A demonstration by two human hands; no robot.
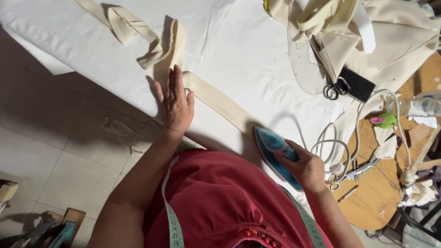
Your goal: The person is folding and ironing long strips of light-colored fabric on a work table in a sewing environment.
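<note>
Cloth covers the counter (257,50) in white, and across it runs a cream fabric strip (216,98), from a loose folded tangle at 11 o'clock down toward the middle. Your left hand (176,102) lies flat and open on the cloth, fingers together, its edge touching the strip; its grip holds nothing. Your right hand (305,167) is wrapped around the handle of the blue iron (275,154), which sits on the strip's near end at 5 o'clock, nose pointing to 11. The iron's pale cord (342,147) coils just beside it at 3 o'clock. At 1 o'clock lies a heap of cream fabric (390,32), with scissors (333,89) and a flat black rectangle (356,85) touching below it. A green measuring tape (172,220) hangs over your red top.
</note>
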